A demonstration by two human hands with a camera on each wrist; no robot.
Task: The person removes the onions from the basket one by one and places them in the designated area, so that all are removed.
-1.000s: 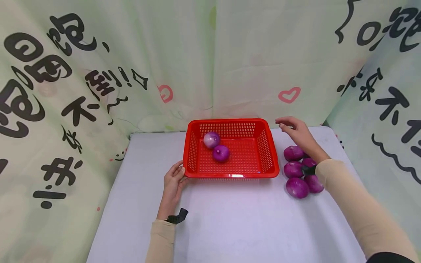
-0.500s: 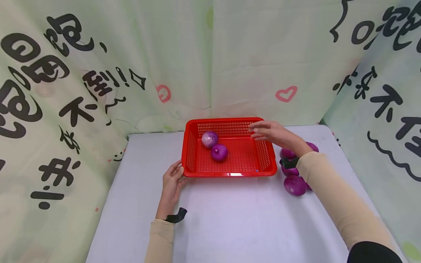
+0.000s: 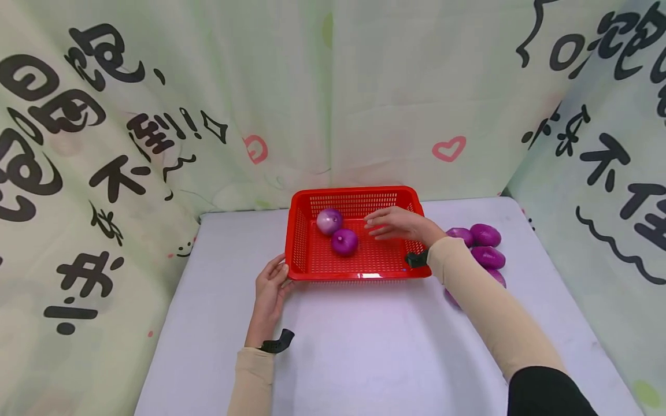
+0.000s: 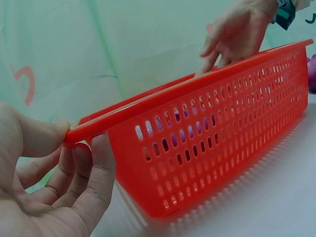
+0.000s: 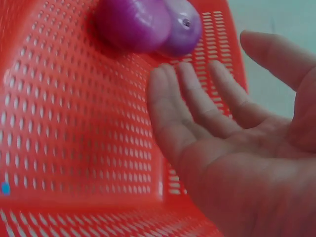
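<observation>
A red plastic basket (image 3: 364,276) with slotted walls stands on the table, and two purple onions lie inside it at the left: a paler onion (image 3: 329,221) behind and a darker onion (image 3: 344,242) in front. My left hand (image 3: 270,292) pinches the basket's front left rim, thumb above and fingers below, as the left wrist view shows. Over the basket's right half is my right hand (image 3: 398,224), its fingers relaxed and holding nothing. In the right wrist view its fingertips (image 5: 185,69) point toward the onions, apart from them.
Several more purple onions (image 3: 487,257) lie on the white table (image 3: 364,346) to the right of the basket, partly hidden by the right forearm. A printed curtain (image 3: 291,86) hangs close behind the basket and along both sides.
My right hand has moved left, from beyond the basket's right edge to over its inside, nearer the two onions. The left hand keeps its hold on the rim.
</observation>
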